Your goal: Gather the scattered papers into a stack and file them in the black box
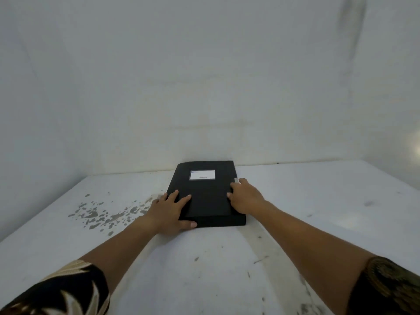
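Note:
A flat black box (208, 194) with a white label (202, 175) on its lid lies closed on the white table (227, 264), its far end near the wall. My left hand (168, 212) grips the box's near left corner, fingers spread on the lid and thumb along the front edge. My right hand (245, 196) presses on the right edge of the lid, fingers curled over it. A small white bit (236, 180) shows at the right edge by my fingertips. No loose papers are in sight.
Grey patches of chipped paint (102, 214) mark the table left of the box. White walls (204, 87) close in behind and to the left. Small dark scuffs (259, 260) dot the near table surface.

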### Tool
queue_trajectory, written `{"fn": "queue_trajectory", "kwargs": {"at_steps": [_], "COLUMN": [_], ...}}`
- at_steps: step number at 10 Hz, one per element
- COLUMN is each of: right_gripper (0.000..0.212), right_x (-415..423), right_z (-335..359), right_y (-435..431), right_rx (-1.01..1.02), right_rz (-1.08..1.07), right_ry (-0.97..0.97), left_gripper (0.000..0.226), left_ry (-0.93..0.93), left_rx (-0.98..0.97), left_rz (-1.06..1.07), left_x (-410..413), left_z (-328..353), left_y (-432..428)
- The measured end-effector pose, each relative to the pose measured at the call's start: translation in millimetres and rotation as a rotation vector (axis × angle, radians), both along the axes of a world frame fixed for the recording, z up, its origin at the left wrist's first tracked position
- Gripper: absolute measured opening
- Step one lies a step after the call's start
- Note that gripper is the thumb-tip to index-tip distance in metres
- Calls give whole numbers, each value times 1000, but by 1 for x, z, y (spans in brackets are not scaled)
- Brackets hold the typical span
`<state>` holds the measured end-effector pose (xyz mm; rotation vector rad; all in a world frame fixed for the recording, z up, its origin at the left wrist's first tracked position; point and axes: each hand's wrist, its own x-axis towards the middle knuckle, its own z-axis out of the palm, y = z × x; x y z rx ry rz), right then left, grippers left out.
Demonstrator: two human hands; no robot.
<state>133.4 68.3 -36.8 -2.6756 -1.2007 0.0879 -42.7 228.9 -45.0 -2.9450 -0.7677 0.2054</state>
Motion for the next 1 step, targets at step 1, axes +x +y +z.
{"fn": "queue_trajectory", "kwargs": {"at_steps": [1], "right_gripper": [66], "right_x": [-15], "right_z": [11], "right_y": [-25], "right_rx": [275], "right_rz": [-29], "right_ry": [97], "left_gripper": [102], "left_ry": [8], "left_rx": [80], "left_rz": [-93], "left_x": [9], "left_z": [24], "left_y": [-16]}}
